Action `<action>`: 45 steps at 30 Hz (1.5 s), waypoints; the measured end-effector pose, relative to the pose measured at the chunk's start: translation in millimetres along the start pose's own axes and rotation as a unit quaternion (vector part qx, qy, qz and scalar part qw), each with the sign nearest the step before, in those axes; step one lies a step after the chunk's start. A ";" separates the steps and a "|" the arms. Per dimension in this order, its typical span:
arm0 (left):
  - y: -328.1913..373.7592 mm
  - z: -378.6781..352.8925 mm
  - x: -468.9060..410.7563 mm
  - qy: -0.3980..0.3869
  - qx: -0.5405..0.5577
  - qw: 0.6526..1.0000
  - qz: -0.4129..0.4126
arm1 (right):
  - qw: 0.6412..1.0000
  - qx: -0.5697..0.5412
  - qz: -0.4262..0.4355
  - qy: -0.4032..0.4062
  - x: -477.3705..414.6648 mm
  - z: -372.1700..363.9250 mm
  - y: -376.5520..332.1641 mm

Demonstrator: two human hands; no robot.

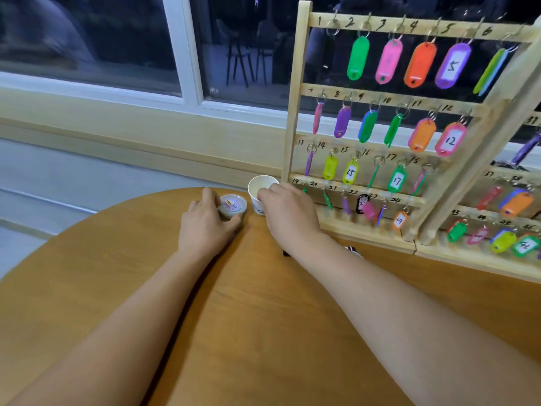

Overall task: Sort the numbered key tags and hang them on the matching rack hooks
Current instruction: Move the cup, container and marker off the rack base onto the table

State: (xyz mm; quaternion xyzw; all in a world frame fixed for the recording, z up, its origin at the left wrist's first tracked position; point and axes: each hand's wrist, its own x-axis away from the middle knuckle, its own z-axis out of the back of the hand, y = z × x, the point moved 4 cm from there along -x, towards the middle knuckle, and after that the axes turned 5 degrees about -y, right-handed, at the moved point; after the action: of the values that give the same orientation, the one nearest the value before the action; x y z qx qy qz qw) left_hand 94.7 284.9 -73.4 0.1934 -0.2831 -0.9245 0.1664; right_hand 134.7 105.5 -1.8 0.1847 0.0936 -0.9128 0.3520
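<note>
A wooden key rack [295, 112] with numbered hooks stands at the right of the round table, hung with coloured key tags such as purple 5 [452, 65], pink 12 [450, 139] and orange 24 [399, 220]. A second rack [480, 260] stands to its right with more tags. My left hand [205, 224] grips a small round lidded tub [232, 206]. My right hand [288, 212] holds a white paper cup [259, 187] by its rim, just left of the rack's foot. A dark object [349, 249] peeks out from under my right forearm.
The wooden table [146, 273] ends just beyond the cup, with a window sill [131, 133] and dark window behind. Both forearms stretch across the table's middle.
</note>
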 end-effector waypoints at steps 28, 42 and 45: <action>81.0 -26.5 71.3 -0.127 -0.002 0.966 -0.225 | 0.980 -0.077 -0.176 -0.048 165.6 27.5 108.5; 49.2 7.1 80.2 -0.073 -0.035 0.974 -0.213 | 0.966 -0.177 -0.177 -0.065 148.5 10.8 72.4; 10.6 38.9 82.7 -0.039 -0.052 0.981 -0.182 | 0.966 -0.207 -0.149 -0.038 120.5 1.3 47.4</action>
State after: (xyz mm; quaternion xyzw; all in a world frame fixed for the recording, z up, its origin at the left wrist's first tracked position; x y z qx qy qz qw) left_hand 7.2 259.9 -59.2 0.1963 -0.2013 -0.9597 -0.0059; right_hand 84.0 -3.0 -51.1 0.0572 0.2936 -0.9220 0.2459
